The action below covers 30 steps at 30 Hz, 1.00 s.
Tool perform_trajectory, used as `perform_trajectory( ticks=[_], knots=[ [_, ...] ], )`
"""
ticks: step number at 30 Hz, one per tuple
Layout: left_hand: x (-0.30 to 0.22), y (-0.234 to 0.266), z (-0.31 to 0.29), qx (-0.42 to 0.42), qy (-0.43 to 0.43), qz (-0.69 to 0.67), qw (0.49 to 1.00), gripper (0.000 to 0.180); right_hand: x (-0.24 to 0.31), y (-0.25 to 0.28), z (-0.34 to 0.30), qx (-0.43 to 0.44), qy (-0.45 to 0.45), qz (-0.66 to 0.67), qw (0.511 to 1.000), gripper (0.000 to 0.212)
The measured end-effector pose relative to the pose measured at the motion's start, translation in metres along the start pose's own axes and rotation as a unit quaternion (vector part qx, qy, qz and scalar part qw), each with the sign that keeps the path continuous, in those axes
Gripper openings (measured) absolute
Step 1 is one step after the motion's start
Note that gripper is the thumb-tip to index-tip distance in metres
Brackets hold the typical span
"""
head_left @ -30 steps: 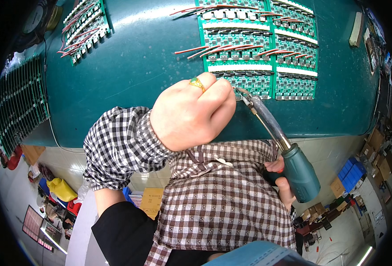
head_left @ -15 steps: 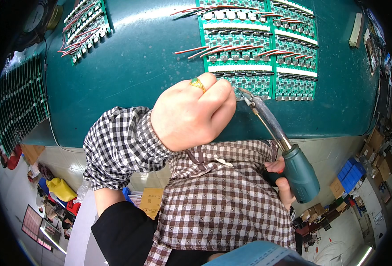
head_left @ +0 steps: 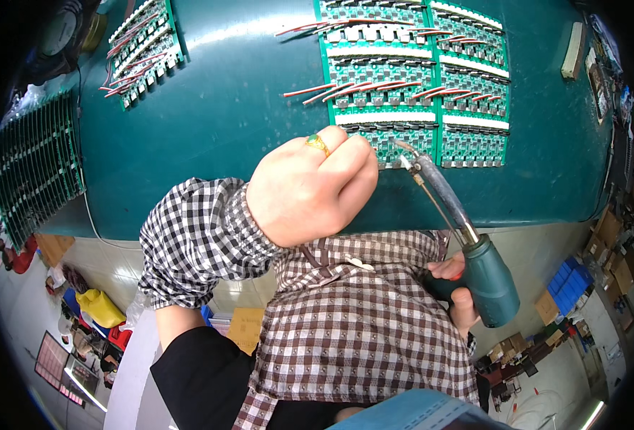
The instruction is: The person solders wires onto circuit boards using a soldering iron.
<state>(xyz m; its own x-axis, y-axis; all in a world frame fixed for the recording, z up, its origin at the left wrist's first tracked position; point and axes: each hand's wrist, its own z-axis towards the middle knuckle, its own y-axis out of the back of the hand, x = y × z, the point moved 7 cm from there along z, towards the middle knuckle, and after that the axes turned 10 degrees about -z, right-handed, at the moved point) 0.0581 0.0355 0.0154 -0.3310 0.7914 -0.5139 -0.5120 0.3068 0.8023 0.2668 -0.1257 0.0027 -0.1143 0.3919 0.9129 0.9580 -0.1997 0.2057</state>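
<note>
My left hand, with a gold ring and a checked sleeve, is closed over the near left corner of a green circuit board panel. Its fingertips are hidden under the hand, so whatever they pinch cannot be made out. My right hand grips a soldering gun with a dark green body and a thin feed tube along its metal barrel. The bent tip points at the panel's near row, just right of my left fingers. Red and white wires lie across the panel's rows, some jutting past its left edge.
A smaller board panel with wires lies at the far left of the green tabletop. Many boards stand in a row at the left edge. A pale block lies at the right, near assorted clutter.
The soldering gun's tip has shifted slightly right, away from my left fingers. My left hand keeps its place on the panel; the whole view has moved a little.
</note>
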Motion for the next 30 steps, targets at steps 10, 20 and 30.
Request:
perform_trajectory(
  ticks=[10, 20, 30],
  knots=[
    [0.006, 0.030, 0.011, -0.098, 0.062, -0.081, 0.990, 0.033, -0.004, 0.031, 0.030, -0.057, 0.073, 0.087, 0.992, 0.074],
    [0.162, 0.046, 0.076, -0.120, 0.179, 0.040, 0.976, 0.010, -0.009, 0.028, 0.034, -0.040, 0.113, 0.162, 0.979, 0.063],
    [0.177, 0.043, 0.083, -0.094, 0.194, 0.042, 0.976, 0.012, -0.007, 0.033, 0.038, -0.022, 0.108, 0.184, 0.977, 0.062]
  ],
)
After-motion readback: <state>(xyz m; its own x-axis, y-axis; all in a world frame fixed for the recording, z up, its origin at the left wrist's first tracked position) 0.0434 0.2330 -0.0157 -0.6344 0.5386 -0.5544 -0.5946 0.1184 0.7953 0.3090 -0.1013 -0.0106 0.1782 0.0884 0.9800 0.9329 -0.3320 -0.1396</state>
